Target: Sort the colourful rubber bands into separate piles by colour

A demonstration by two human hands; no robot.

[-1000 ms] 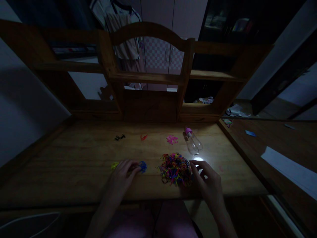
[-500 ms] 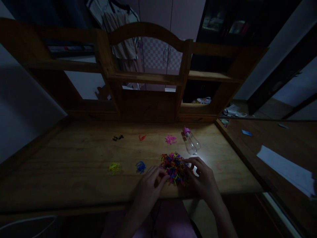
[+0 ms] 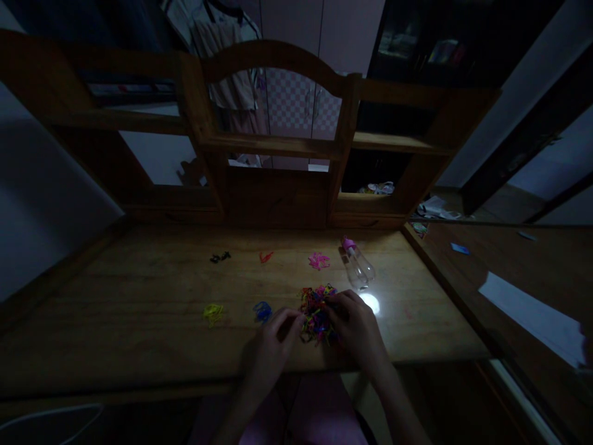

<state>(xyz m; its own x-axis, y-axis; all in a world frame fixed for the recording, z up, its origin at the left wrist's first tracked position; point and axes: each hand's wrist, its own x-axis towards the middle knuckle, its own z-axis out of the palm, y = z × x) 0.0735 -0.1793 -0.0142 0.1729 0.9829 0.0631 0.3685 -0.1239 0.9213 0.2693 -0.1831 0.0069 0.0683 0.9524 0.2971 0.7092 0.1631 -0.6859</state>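
A heap of mixed-colour rubber bands (image 3: 316,309) lies near the front of the wooden desk (image 3: 139,296). My left hand (image 3: 273,346) rests at the heap's left side, fingers curled with the tips at the bands. My right hand (image 3: 356,330) lies on the heap's right part, fingers bent into the bands. Whether either hand has pinched a band is too dark to tell. Small sorted piles lie apart: blue bands (image 3: 262,311), yellow bands (image 3: 213,313), black bands (image 3: 219,256), red bands (image 3: 265,256) and pink bands (image 3: 319,261).
A clear plastic bottle with a pink cap (image 3: 357,264) lies on its side behind the heap, beside a bright light spot (image 3: 370,303). A wooden shelf unit (image 3: 278,148) stands along the desk's back. A side table (image 3: 509,272) with papers is at the right.
My left hand left the blue pile and came right to the heap. My right hand shifted left onto the heap, uncovering the light spot.
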